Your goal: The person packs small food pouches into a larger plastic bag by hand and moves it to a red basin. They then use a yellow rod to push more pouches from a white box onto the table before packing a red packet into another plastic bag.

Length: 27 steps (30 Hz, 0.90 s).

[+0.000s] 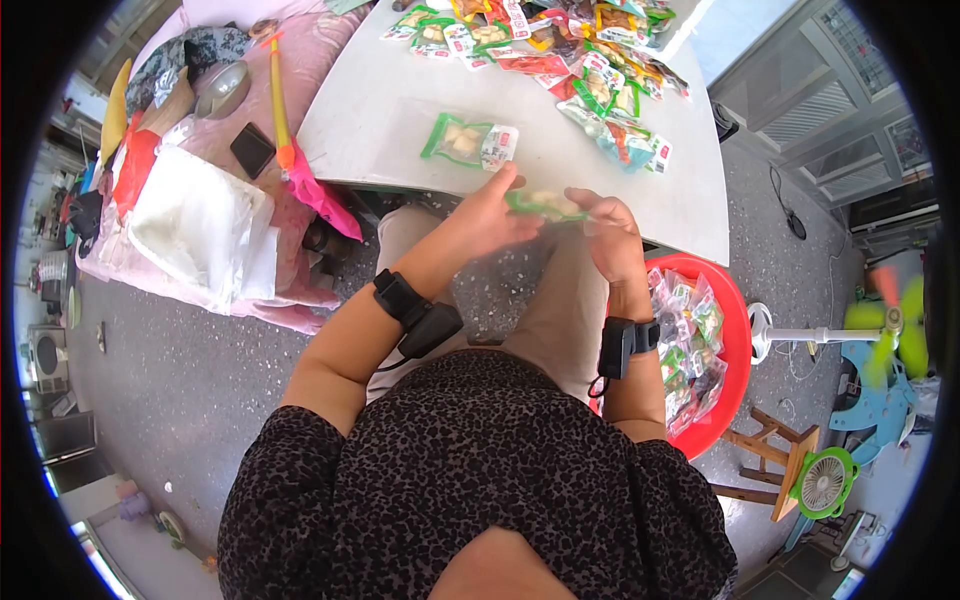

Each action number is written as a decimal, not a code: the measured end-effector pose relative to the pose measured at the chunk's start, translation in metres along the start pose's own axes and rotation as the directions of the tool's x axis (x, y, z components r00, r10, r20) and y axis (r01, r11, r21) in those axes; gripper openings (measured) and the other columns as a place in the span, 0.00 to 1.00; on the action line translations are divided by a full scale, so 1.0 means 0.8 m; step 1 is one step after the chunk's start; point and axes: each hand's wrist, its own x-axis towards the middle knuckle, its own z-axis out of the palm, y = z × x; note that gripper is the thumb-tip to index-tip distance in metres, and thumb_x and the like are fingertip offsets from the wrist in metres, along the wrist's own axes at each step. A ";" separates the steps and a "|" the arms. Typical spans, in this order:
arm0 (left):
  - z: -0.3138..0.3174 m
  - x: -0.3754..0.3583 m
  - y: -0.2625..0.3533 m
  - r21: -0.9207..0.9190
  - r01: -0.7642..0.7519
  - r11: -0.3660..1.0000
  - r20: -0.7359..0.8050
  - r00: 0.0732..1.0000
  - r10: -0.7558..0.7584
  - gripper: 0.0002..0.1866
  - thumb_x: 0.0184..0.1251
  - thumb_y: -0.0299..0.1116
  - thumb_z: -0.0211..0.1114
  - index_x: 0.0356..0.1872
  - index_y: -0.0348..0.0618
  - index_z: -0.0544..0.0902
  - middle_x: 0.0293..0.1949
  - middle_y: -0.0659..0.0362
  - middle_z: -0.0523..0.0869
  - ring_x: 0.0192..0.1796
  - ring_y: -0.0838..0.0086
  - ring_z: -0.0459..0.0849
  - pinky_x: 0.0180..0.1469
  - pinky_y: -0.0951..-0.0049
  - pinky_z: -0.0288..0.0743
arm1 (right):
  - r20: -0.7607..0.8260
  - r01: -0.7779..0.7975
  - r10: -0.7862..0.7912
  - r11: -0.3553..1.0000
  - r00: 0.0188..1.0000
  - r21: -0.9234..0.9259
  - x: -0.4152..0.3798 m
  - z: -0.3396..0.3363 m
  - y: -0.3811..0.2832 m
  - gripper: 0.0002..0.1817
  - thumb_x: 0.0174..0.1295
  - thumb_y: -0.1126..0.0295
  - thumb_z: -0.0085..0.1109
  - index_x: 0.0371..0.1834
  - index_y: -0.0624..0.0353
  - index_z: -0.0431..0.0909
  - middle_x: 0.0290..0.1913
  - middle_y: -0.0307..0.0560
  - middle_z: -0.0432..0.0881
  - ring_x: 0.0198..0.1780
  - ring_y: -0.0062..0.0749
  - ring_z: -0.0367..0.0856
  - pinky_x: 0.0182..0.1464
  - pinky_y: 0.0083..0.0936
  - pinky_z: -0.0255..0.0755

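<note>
Bed at 10 o'clock. 1 pouch on counter, 12 o'clock. Left hand clamped on packet, 1 o'clock, by counter's edge. Pouch heap beyond, 1 o'clock. Right hand clamped on packet's other end. Red tub, 3 o'clock.

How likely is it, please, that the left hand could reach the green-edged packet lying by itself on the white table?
Probably yes: the left hand is close beside that green-edged packet, with nothing visible between them. It does seem busy at a second packet, though, which might need releasing first.
</note>
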 end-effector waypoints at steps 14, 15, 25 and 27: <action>0.001 0.008 -0.009 0.406 -0.311 0.859 0.074 0.948 0.308 0.26 0.53 0.28 0.59 0.53 0.41 0.60 0.46 0.59 0.69 0.44 0.74 0.71 0.40 0.72 0.68 | 0.008 -0.358 0.393 0.829 0.919 0.429 -0.016 0.024 -0.017 0.18 0.57 0.67 0.48 0.50 0.60 0.64 0.42 0.48 0.75 0.38 0.33 0.77 0.28 0.24 0.77; 0.001 0.008 -0.010 0.467 -0.319 0.825 0.081 0.944 0.319 0.26 0.53 0.28 0.59 0.53 0.40 0.61 0.45 0.59 0.70 0.44 0.74 0.72 0.40 0.73 0.68 | -0.033 -0.366 0.407 0.851 0.913 0.378 -0.017 0.021 -0.014 0.18 0.57 0.68 0.47 0.51 0.60 0.64 0.41 0.48 0.75 0.37 0.33 0.78 0.28 0.24 0.77; -0.033 0.034 0.026 0.956 -0.034 -0.291 0.245 0.640 0.729 0.21 0.44 0.41 0.61 0.37 0.36 0.74 0.38 0.48 0.74 0.44 0.58 0.72 0.43 0.62 0.68 | -0.336 -0.201 0.275 0.950 0.901 0.239 0.013 0.018 -0.001 0.12 0.59 0.75 0.41 0.47 0.61 0.63 0.42 0.48 0.73 0.40 0.37 0.76 0.33 0.30 0.76; -0.034 0.036 0.022 0.937 0.061 -0.344 0.212 0.682 0.700 0.20 0.44 0.41 0.60 0.35 0.37 0.75 0.37 0.48 0.74 0.43 0.58 0.72 0.43 0.62 0.68 | -0.390 -0.188 0.274 0.951 0.879 0.245 0.017 0.019 0.002 0.12 0.59 0.75 0.41 0.47 0.61 0.63 0.42 0.48 0.73 0.41 0.38 0.76 0.34 0.32 0.76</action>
